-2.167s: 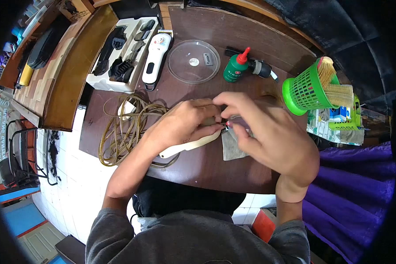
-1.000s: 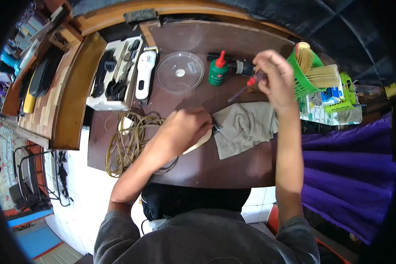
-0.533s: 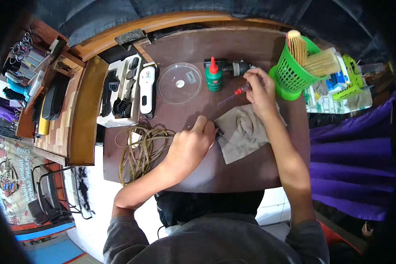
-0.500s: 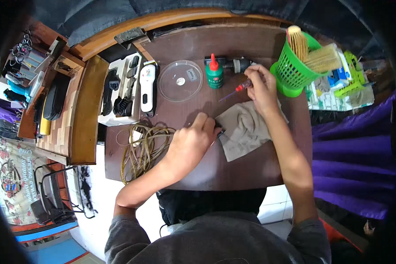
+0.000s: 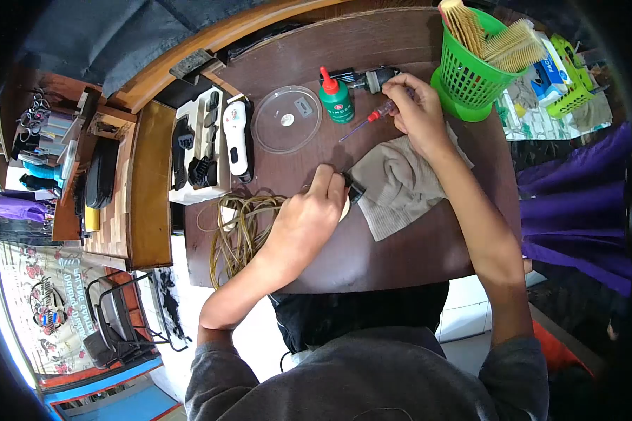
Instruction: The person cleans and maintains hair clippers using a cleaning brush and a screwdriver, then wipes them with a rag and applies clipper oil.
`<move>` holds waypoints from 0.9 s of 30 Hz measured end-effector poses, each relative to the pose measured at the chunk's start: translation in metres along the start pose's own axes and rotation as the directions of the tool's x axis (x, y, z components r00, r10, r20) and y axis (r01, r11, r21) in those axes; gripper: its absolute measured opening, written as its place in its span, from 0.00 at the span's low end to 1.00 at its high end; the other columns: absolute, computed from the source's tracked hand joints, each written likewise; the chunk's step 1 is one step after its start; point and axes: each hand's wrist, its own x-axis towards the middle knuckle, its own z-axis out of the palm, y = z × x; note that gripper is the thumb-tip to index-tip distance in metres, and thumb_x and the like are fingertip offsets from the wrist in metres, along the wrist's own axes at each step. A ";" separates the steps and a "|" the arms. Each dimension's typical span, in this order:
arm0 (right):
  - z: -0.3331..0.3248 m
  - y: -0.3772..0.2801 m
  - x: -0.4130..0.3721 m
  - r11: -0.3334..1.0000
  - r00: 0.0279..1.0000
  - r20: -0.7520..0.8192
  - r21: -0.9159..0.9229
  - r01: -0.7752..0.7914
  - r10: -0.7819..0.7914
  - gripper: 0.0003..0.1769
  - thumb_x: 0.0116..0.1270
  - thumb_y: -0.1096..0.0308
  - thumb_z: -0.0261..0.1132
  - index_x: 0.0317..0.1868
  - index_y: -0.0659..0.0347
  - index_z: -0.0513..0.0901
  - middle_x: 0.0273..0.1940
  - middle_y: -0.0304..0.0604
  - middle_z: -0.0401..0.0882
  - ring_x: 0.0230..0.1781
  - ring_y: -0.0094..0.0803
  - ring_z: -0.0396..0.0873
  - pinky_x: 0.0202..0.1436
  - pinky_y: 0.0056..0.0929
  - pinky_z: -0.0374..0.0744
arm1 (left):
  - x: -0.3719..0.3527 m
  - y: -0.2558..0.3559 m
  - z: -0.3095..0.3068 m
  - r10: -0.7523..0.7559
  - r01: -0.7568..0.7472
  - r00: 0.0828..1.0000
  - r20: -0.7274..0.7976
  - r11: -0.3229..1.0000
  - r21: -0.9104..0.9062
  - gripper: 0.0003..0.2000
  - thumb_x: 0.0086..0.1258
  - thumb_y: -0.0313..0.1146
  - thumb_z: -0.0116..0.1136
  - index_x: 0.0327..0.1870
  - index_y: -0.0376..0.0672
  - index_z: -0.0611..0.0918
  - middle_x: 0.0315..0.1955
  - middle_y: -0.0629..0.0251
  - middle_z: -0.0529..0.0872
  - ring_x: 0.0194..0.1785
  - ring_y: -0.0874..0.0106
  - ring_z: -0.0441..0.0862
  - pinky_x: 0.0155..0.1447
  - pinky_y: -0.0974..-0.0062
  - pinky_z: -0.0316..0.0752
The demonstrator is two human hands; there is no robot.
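Note:
My right hand (image 5: 420, 116) is closed around the red handle of a screwdriver (image 5: 382, 111), above the table's right half. Its thin shaft points down and left. My left hand (image 5: 314, 216) is closed on what looks like a hair clipper (image 5: 356, 188). Only a black end and a pale edge show; my fingers hide the rest. A crumpled grey-beige cloth (image 5: 397, 186) lies right of that hand. Behind the screwdriver tip stands a green oil bottle (image 5: 338, 104) with a red nozzle. A coiled yellowish cord (image 5: 242, 231) rests left of my left wrist.
A clear round dish (image 5: 270, 133) holds a small white piece. Left of it are a white clipper (image 5: 239, 140) and a white tray (image 5: 221, 172) with black attachments. A black device (image 5: 372, 79) lies behind the bottle. At right stands a green basket (image 5: 463, 77) with brushes.
The camera view has shifted, so the table appears higher and slightly turned. More of the black end now shows at my left fingertips. Both hands keep their holds.

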 end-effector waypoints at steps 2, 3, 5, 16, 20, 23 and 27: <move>0.001 -0.001 -0.001 0.999 1.000 -0.009 -0.023 -0.030 0.030 0.06 0.71 0.69 0.64 0.42 0.63 0.81 0.35 0.34 0.79 0.16 0.10 0.59 0.15 0.15 0.54 | 0.001 0.002 0.001 -0.005 0.004 1.000 0.019 0.999 0.042 0.05 0.71 0.27 0.55 0.36 0.35 0.75 0.36 0.56 0.75 0.23 0.61 0.85 0.24 0.68 0.83; 0.001 0.000 -0.001 0.999 0.999 -0.010 -0.022 -0.033 0.032 0.06 0.71 0.69 0.64 0.42 0.63 0.81 0.35 0.34 0.79 0.16 0.10 0.59 0.15 0.15 0.54 | 0.001 0.002 0.003 0.010 -0.014 0.999 0.048 0.996 0.090 0.04 0.69 0.26 0.54 0.37 0.34 0.75 0.35 0.56 0.75 0.23 0.62 0.85 0.24 0.68 0.83; 0.000 0.001 -0.001 0.999 1.000 -0.018 -0.035 -0.015 0.014 0.06 0.71 0.69 0.64 0.42 0.63 0.81 0.33 0.33 0.78 0.15 0.10 0.60 0.15 0.15 0.54 | 0.003 0.001 0.005 0.022 -0.033 0.997 0.081 0.990 0.137 0.03 0.68 0.24 0.54 0.37 0.34 0.75 0.35 0.56 0.75 0.23 0.62 0.85 0.24 0.69 0.83; 0.000 0.001 -0.001 1.000 1.000 -0.019 0.008 -0.009 0.009 0.05 0.71 0.69 0.64 0.40 0.62 0.81 0.25 0.28 0.71 0.15 0.10 0.58 0.15 0.16 0.53 | 0.017 -0.039 -0.013 -0.085 0.071 0.996 -0.039 0.962 -0.264 0.09 0.69 0.29 0.63 0.33 0.30 0.81 0.29 0.48 0.81 0.32 0.51 0.82 0.38 0.59 0.75; 0.000 0.002 0.000 0.996 1.000 0.017 -0.087 0.026 -0.025 0.05 0.71 0.69 0.65 0.41 0.61 0.81 0.25 0.26 0.69 0.15 0.09 0.57 0.15 0.16 0.52 | 0.029 -0.075 0.008 -0.291 0.228 0.952 -0.098 0.883 -0.411 0.12 0.67 0.30 0.66 0.33 0.27 0.81 0.31 0.43 0.82 0.35 0.44 0.81 0.41 0.57 0.75; 0.000 -0.001 -0.002 0.997 0.993 0.112 -0.062 0.052 -0.044 0.08 0.67 0.66 0.71 0.40 0.60 0.83 0.25 0.28 0.75 0.22 0.12 0.70 0.20 0.16 0.61 | 0.034 -0.099 0.037 -0.309 0.221 0.941 -0.136 0.867 -0.447 0.11 0.66 0.30 0.67 0.32 0.28 0.82 0.32 0.42 0.83 0.36 0.45 0.82 0.42 0.57 0.76; 0.003 -0.002 -0.003 0.991 0.988 0.150 -0.122 0.057 -0.039 0.08 0.68 0.67 0.71 0.39 0.60 0.82 0.24 0.25 0.71 0.18 0.10 0.62 0.18 0.15 0.57 | 0.031 -0.112 0.052 -0.280 0.190 0.940 -0.194 0.904 -0.383 0.10 0.68 0.30 0.66 0.38 0.31 0.83 0.34 0.48 0.85 0.35 0.55 0.85 0.41 0.64 0.78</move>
